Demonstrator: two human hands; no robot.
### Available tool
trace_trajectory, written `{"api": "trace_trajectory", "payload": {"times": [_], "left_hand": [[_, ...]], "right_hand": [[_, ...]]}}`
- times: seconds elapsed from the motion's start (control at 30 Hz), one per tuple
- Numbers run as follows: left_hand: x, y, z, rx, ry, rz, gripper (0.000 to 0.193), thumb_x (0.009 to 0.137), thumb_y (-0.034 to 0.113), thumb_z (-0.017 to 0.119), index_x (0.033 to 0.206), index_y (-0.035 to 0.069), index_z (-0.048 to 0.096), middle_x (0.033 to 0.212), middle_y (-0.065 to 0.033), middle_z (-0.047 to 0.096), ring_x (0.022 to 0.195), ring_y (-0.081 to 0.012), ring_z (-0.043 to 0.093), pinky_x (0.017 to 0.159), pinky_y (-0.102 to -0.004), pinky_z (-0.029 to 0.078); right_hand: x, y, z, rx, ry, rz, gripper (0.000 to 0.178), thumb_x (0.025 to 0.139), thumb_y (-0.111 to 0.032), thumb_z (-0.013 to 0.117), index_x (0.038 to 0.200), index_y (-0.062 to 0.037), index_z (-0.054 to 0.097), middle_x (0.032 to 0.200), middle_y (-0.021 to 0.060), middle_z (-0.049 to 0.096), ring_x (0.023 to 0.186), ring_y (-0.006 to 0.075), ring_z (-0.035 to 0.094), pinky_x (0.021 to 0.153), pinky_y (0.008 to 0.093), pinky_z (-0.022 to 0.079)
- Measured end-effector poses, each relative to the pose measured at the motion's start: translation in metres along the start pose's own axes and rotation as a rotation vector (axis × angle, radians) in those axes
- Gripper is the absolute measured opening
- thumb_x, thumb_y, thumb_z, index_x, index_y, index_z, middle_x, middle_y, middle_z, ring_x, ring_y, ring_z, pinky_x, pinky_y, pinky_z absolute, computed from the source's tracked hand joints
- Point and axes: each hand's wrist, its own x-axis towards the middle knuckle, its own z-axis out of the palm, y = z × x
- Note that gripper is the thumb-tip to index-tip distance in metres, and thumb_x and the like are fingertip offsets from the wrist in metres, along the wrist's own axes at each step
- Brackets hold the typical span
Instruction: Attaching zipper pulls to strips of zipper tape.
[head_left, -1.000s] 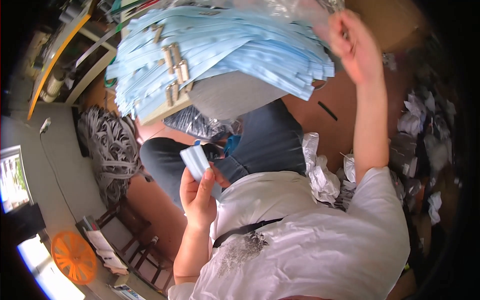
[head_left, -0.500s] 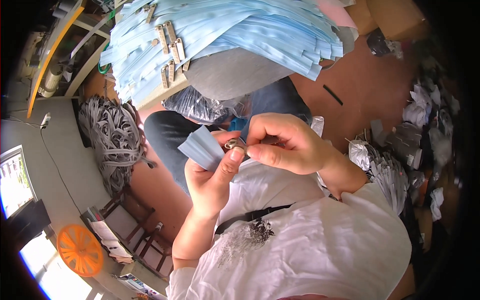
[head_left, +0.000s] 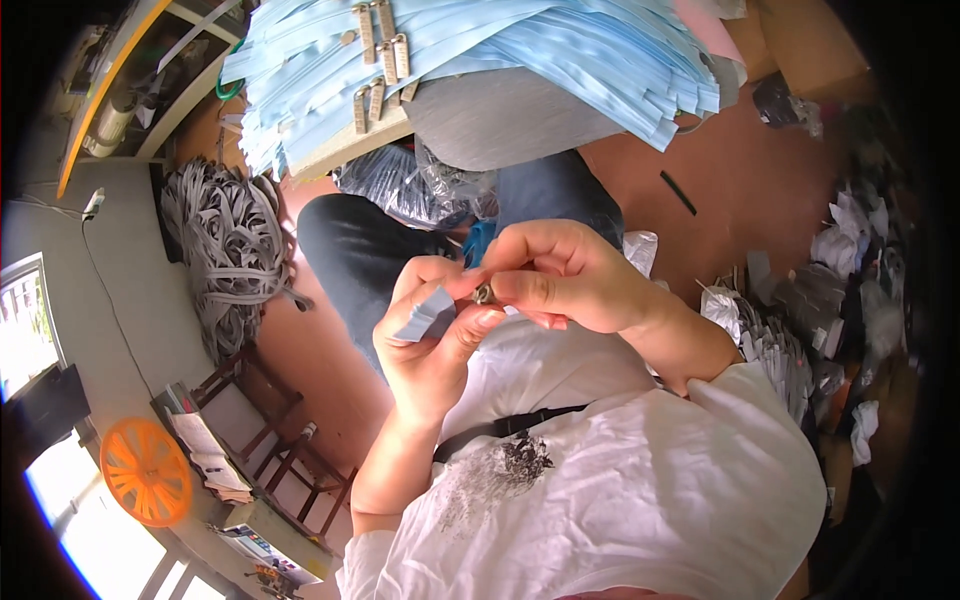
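Observation:
Above my lap, my left hand is closed on a light blue zipper tape, whose folded end sticks out between thumb and fingers. My right hand pinches a small metal zipper slider between thumb and fingertips, right against the left fingertips. How the slider sits on the tape is hidden by the fingers. In front of me, many light blue zipper tapes lie heaped on the table, and several metal zipper sliders with long pulls rest near its left front edge.
A grey rounded board juts from the table's front over my knees. Left on the floor lies a heap of grey strips, near a wooden stool. Plastic and scraps crowd the right side. A black strip lies on the red floor.
Both hands have drawn closer together, with the slider now mostly covered by the right fingers. Less of the blue tape shows from my left hand. The view has shifted slightly.

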Motion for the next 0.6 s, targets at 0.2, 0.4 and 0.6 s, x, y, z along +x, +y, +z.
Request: {"api": "trace_trajectory", "payload": {"times": [0.2,0.4,0.6], "left_hand": [[0.001,-0.003,-0.001,-0.035,0.068,-0.045,0.025,0.079,-0.004,0.080,0.103,-0.003,0.072,0.100,-0.0076,0.063,0.090,-0.0160,0.060,0.081,-0.0265,0.049],[0.007,-0.013,-0.003,0.075,0.002,-0.017,0.020,0.078,-0.006,0.081,0.095,0.000,0.072,0.098,-0.0059,0.063,0.090,-0.0152,0.060,0.080,-0.0269,0.048],[0.009,-0.010,0.000,0.139,0.014,-0.018,0.019,0.078,-0.004,0.081,0.095,0.001,0.073,0.096,-0.0051,0.064,0.090,-0.0161,0.060,0.084,-0.0286,0.048]], "right_hand": [[0.004,0.003,0.007,0.081,0.018,-0.038,0.020,0.101,-0.025,0.064,0.105,-0.0049,0.064,0.082,-0.0031,0.062,0.063,0.0041,0.052,0.052,0.0209,0.040],[0.000,0.019,0.001,0.208,0.141,-0.103,0.018,0.101,-0.021,0.064,0.108,-0.0047,0.061,0.088,0.0005,0.063,0.065,0.0050,0.055,0.052,0.0213,0.041],[-0.003,0.019,-0.007,0.187,0.108,-0.051,0.014,0.099,-0.016,0.066,0.103,-0.0043,0.059,0.098,0.0042,0.064,0.067,0.0066,0.056,0.053,0.0214,0.042]]}}
